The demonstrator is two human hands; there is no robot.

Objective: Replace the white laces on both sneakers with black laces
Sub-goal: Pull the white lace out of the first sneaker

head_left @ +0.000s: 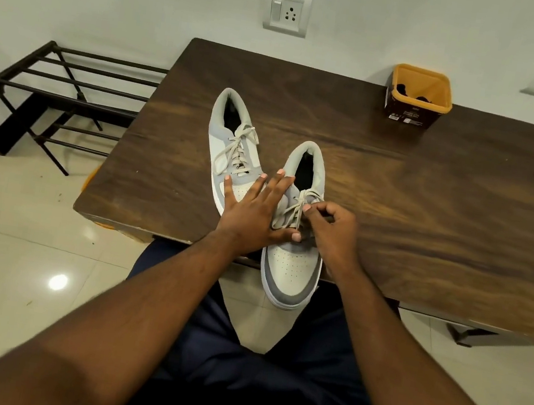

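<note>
Two grey and white sneakers lie on the dark wooden table (431,206), both with white laces. The left sneaker (229,141) lies flat, laces (237,149) still threaded. The right sneaker (291,261) has its toe hanging over the table's front edge. My left hand (254,207) lies with straight, spread fingers against the right sneaker's left side, thumb across its vamp. My right hand (331,229) has its fingers curled and pinches the white lace (295,210) of this sneaker near the lower eyelets.
A yellow-rimmed brown tub (416,96) with dark items inside stands at the table's back right. A black metal shoe rack (63,95) stands on the tiled floor to the left. Wall sockets (287,11) sit behind the table. My legs are under the front edge.
</note>
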